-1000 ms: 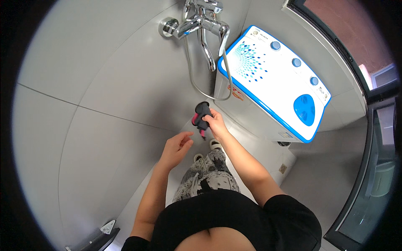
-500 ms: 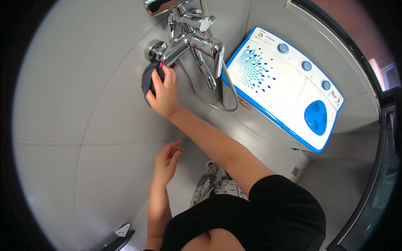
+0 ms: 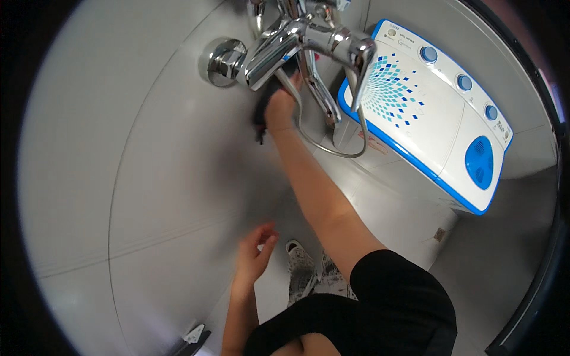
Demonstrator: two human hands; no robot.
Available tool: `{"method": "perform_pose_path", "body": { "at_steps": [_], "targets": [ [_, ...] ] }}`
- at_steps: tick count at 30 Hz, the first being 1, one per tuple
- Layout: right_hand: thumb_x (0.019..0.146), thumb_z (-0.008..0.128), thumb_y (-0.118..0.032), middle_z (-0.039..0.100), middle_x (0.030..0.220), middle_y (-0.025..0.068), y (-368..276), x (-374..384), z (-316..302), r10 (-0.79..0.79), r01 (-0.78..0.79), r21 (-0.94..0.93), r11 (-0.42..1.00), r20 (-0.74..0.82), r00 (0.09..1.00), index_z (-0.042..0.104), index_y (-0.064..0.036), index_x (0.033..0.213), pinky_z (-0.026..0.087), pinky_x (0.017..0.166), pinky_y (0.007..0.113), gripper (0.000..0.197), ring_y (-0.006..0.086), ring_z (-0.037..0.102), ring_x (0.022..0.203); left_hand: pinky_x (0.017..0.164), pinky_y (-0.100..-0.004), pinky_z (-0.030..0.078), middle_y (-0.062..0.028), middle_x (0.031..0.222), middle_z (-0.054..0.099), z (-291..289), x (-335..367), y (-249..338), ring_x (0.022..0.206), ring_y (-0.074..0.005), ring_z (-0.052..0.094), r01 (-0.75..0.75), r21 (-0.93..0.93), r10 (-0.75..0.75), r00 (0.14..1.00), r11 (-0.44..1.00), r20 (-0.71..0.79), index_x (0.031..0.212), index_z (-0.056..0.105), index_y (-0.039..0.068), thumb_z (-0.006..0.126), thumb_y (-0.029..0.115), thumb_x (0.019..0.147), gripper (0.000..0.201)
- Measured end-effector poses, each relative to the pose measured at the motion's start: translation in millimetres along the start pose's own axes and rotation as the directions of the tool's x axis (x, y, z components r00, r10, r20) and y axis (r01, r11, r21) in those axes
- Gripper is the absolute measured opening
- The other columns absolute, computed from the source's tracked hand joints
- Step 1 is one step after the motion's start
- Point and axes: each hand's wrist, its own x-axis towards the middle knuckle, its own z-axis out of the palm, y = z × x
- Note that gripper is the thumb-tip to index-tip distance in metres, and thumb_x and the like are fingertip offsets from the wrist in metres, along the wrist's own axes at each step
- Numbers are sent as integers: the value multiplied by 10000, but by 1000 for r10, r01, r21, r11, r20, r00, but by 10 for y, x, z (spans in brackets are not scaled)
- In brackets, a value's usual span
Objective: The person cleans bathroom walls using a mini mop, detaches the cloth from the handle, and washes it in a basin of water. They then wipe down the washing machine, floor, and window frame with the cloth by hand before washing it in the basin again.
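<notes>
head view: right hand (image 3: 281, 110) grasps the dark cloth (image 3: 260, 113) behind the hose (image 3: 339, 155), under the tap (image 3: 323, 39); left hand (image 3: 255, 254) empty, loosely curled; cloth could snag if drawn back against the hose's loop.

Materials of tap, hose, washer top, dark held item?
Tap: likely chromed metal, mirror-bright reflections. Hose: bends in a loop, satin grey; plastic or metal unclear. Washer top: probably glossy plastic, smooth white sheen. Dark item in the right hand: maybe fabric, matte, but blurred and partly hidden.
</notes>
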Motion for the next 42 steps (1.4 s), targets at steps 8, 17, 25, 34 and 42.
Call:
{"method": "perform_pose_path", "body": {
  "at_steps": [8,17,25,34,42],
  "targets": [
    [997,322,-545,316,1493,86,2452,303,-1228,528,-536,26,844,-222,820,239,-69,1487,232,1101,307,688,229,315,1345,840,-329,514,-110,961,675,62,71,-574,920,-185,654,64,56,-74,978,996,194,1199,568,-21,553,64,929,284],
    [881,473,-666,264,1525,45,3314,-2883,-2291,953,-892,367,264,-243,182,174,-157,1517,197,1144,401,868,251,268,1379,854,-320,503,-96,970,675,63,-105,-1019,921,-175,650,142,24,-143,953,990,267,1195,573,-14,571,88,931,283],
    [790,444,-18,80,1573,183,921,-1936,-221,384,-389,-176,904,-64,921,89,32,1490,44,1180,395,786,309,63,1462,859,-312,487,-92,971,661,-833,-431,-842,914,-172,627,169,14,-170,985,985,26,1162,567,-24,513,2,923,247],
    [681,569,-234,143,1490,353,-390,-815,-35,-465,507,-99,857,277,841,255,24,1440,68,1108,605,860,523,100,1397,827,-305,505,-101,959,671,-504,-254,-1114,908,-179,649,93,-84,-84,991,992,103,1175,586,-16,557,37,907,274],
    [846,470,-282,194,1496,318,1246,137,-558,-444,474,-232,849,172,880,214,-15,1485,122,1136,533,739,473,166,1399,835,-303,505,-109,970,675,-32,26,-1892,910,-169,651,164,-108,-147,978,981,150,1180,582,-29,575,65,922,275]
  ]
}}
